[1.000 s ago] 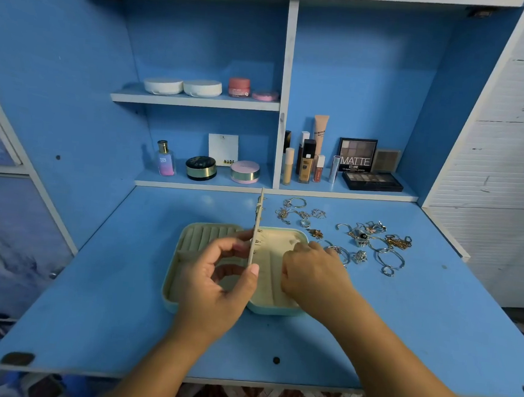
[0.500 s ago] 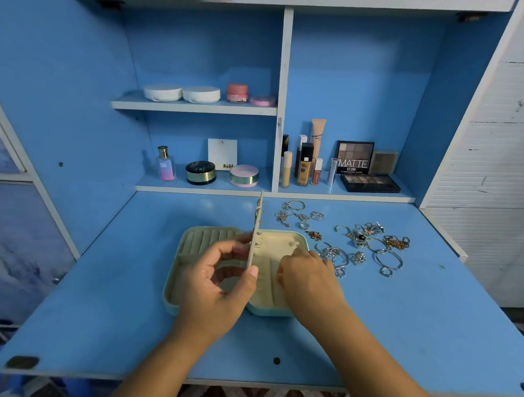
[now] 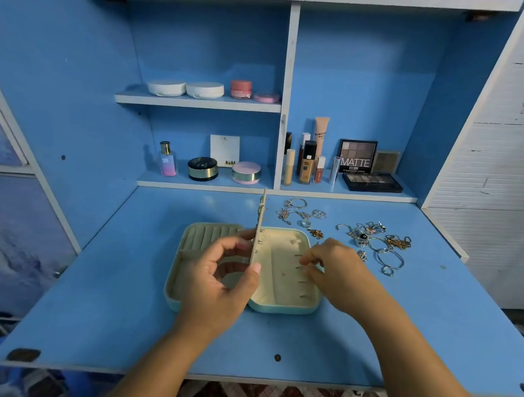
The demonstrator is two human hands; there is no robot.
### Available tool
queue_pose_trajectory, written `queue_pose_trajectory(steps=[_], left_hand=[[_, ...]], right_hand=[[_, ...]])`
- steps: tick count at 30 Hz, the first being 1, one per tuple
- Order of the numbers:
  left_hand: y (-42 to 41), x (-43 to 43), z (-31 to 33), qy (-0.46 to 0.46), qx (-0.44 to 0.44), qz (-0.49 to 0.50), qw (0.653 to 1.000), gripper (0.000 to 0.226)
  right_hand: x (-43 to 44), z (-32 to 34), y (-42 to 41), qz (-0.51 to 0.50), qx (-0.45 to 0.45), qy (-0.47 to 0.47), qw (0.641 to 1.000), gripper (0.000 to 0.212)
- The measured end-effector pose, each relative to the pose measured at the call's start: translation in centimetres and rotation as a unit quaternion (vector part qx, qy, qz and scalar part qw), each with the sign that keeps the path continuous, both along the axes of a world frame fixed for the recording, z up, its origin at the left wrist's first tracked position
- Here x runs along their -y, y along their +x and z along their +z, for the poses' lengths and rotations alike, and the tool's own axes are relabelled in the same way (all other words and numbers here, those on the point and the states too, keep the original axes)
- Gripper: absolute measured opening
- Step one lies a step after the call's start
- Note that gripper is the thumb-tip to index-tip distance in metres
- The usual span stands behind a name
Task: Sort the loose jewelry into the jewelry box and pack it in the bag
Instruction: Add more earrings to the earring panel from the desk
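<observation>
The left hand (image 3: 225, 277) pinches the middle panel (image 3: 260, 217) upright, likely to keep the right tray clear for the right hand (image 3: 336, 271), whose fingertips bunch over it (holding something or not, I cannot tell) inside the open jewelry box (image 3: 279, 309), with loose jewelry (image 3: 374, 239) lying just beside it.

The jewelry box (image 3: 279, 308) is pale teal outside and cream inside, the tabletop (image 3: 119, 296) is blue, and the loose jewelry (image 3: 374, 239) is silver and gold.

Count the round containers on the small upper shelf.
4, in a row: a white case far left, a second white case beside it, a pink jar, a flat pink tin at the right end. None looks hidden.
</observation>
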State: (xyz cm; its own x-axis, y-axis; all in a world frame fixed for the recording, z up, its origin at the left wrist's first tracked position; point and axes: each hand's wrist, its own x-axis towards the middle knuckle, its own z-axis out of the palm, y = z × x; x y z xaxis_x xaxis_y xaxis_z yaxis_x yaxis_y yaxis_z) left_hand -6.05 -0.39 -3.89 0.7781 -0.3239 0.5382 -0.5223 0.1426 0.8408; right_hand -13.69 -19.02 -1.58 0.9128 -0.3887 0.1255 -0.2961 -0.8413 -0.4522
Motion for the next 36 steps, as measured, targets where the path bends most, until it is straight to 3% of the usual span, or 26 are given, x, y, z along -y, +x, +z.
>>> queue_pose_trajectory(steps=[13,23,25,29,33,36], left_hand=[[0.1,0.0,-0.1,-0.002,-0.012,-0.004,1.000,0.027],[0.0,-0.1,0.1,-0.007,-0.016,-0.013,1.000,0.028],[-0.1,-0.1,0.0,-0.006,-0.014,-0.014,1.000,0.028],[0.0,-0.2,0.1,-0.008,-0.014,-0.021,1.000,0.025],[0.0,-0.2,0.2,-0.008,-0.005,-0.029,1.000,0.027],[0.0,-0.2,0.2,-0.008,-0.007,-0.033,0.999,0.029]], right_hand=[[-1.6,0.4,1.8,0.086,-0.064,-0.106,0.989,0.023],[-1.8,-0.2,2.6,0.080,-0.030,-0.156,0.984,0.028],[-1.9,-0.5,2.3,0.060,0.011,-0.103,0.993,0.023],[-3.2,-0.5,0.8,0.016,0.167,0.136,0.976,0.008],[-6.1,0.3,0.1,0.043,0.255,0.394,0.882,0.009],[-7.2,0.5,0.3,0.057,0.299,0.461,0.833,0.008]])
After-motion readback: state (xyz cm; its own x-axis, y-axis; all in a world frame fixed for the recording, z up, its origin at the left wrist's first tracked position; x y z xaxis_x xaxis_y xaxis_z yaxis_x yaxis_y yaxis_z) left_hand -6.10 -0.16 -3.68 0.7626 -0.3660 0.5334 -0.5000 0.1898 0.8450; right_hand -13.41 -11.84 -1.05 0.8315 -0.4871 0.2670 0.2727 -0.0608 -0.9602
